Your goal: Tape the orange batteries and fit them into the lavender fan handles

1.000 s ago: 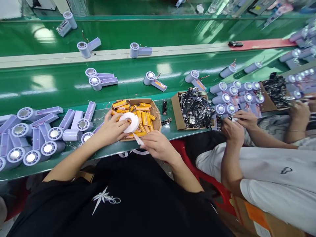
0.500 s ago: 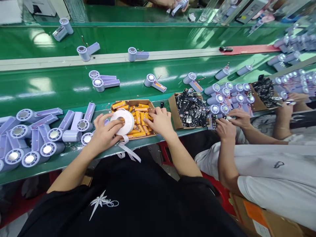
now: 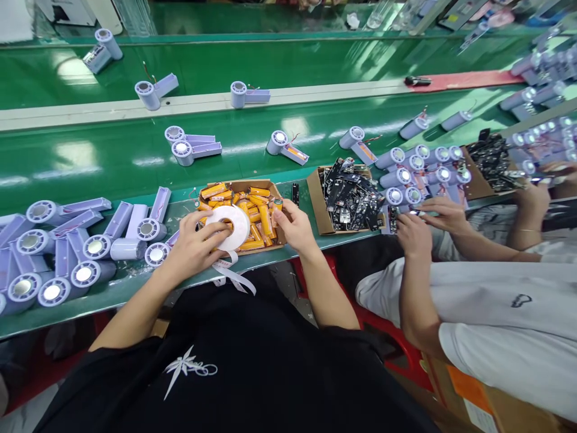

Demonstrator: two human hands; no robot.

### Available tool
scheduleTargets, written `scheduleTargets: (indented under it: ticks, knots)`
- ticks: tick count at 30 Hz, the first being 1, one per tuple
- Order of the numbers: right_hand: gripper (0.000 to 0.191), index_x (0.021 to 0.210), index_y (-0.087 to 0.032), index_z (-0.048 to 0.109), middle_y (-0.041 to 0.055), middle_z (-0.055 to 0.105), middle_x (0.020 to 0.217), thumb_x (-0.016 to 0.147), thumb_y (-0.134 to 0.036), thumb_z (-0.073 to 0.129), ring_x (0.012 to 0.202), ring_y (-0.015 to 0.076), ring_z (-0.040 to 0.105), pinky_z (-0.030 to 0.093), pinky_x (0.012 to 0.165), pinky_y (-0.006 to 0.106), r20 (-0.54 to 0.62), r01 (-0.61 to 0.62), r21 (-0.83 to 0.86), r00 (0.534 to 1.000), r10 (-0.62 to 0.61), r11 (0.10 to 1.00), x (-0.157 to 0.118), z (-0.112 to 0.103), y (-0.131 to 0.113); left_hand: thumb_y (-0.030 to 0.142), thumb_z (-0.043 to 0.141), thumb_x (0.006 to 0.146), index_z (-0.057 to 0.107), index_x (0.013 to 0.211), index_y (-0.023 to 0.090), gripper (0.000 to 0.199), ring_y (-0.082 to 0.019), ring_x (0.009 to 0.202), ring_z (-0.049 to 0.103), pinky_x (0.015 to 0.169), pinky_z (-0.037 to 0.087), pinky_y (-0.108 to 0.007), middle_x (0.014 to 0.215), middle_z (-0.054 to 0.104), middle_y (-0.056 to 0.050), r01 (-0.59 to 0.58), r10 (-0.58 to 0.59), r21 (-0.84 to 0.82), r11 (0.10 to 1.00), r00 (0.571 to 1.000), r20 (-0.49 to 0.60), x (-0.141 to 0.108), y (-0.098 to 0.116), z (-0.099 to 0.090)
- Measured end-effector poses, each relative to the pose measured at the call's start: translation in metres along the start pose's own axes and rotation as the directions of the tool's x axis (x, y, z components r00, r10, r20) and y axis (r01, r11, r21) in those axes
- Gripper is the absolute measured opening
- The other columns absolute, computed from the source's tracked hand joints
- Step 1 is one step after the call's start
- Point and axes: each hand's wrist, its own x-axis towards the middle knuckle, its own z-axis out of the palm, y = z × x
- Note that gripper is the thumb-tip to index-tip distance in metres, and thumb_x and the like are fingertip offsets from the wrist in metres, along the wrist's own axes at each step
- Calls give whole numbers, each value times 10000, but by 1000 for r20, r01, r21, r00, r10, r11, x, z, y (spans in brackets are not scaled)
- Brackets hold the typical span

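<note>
My left hand (image 3: 192, 243) is closed on a roll of white tape (image 3: 238, 228), its fingers hooked over the roll's centre hole. A loose strip of tape (image 3: 238, 279) trails from the roll past the table edge. Below and behind the roll sits a cardboard box (image 3: 280, 193) of orange cylindrical batteries (image 3: 267, 222). At the box's right side, my right hand (image 3: 296, 227) pinches one orange battery (image 3: 278, 205) between thumb and fingers. Another orange battery (image 3: 202, 206) shows beside the left fingertips, a thin wire near it; whether that hand touches it I cannot tell.
Lilac cylindrical housings (image 3: 88, 273) crowd the table on my left. More housings (image 3: 183, 153) lie on the green conveyor (image 3: 121, 159). To the right are a box of black circuit boards (image 3: 351, 201) and a co-worker's hands (image 3: 415, 231). One black board (image 3: 295, 193) lies between the boxes.
My right hand has gone from reaching down among the batteries to pinching one at the box's right edge. The left hand keeps the tape roll, which has shifted slightly right and down.
</note>
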Motion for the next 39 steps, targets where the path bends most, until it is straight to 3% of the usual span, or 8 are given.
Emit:
scheduleTargets:
  ticks: [6,12,14,19,29,32,36,39]
  knots:
    - [573,1333,-260,661,120,769,1203,1019,-735,595,993,288,727,604,892,422,50,-150,-118,986,157,982,4,-4,-17,277,719,1011,762,1312,251,305,-420,1412,547,1150,433,-627,1289,811,-92,-70,68,-15,997,994,-82,1,-2,7]
    - [573,1247,-303,634,-59,606,792,842,-616,892,502,97,410,402,483,246,228,-248,602,964,134,759,-2,-4,-25,259,736,1008,747,1350,248,343,-410,1406,549,1135,451,-600,1283,807,-100,-96,95,-5,995,991,-91,-2,0,7]
    - [553,1223,-304,661,-23,664,874,845,-651,865,556,114,477,436,511,259,197,-225,664,973,123,713,-4,-1,-26,268,737,1010,747,1354,244,345,-411,1399,550,1129,457,-604,1279,806,-105,-93,93,-2,996,992,-90,-4,-1,8]
    - [569,1287,-259,747,33,726,904,912,-687,768,762,203,637,559,718,335,104,-127,300,990,100,946,4,-6,-29,279,743,1006,743,1345,237,342,-410,1402,543,1123,470,-612,1283,804,-110,-108,106,-7,994,989,-107,-7,-2,11]
    - [544,1082,-223,733,-55,560,648,906,-736,781,528,115,455,392,485,250,233,-209,273,961,146,939,7,-18,-25,284,761,1008,731,1367,234,364,-413,1391,558,1112,481,-600,1295,801,-102,-98,97,-1,995,989,-108,-12,3,14]
    - [556,1167,-242,699,-55,557,687,954,-756,719,536,116,453,430,501,253,137,-197,361,978,157,912,3,-13,-24,270,762,1006,739,1355,237,351,-406,1400,553,1119,481,-599,1289,802,-98,-105,103,-9,994,987,-120,-14,3,14]
    - [588,951,-234,708,-17,610,741,952,-821,663,620,133,552,566,634,285,148,-226,353,972,185,908,-5,2,-21,231,756,1004,740,1366,243,362,-394,1402,554,1119,493,-581,1281,807,-91,-127,125,-5,992,983,-132,-16,2,13]
    - [560,1096,-243,787,53,790,1021,897,-766,777,914,212,747,657,910,384,107,-162,285,985,137,945,-16,13,-21,192,733,1009,731,1405,277,405,-381,1419,555,1129,488,-576,1305,805,-73,-140,140,10,990,985,-98,-16,3,12]
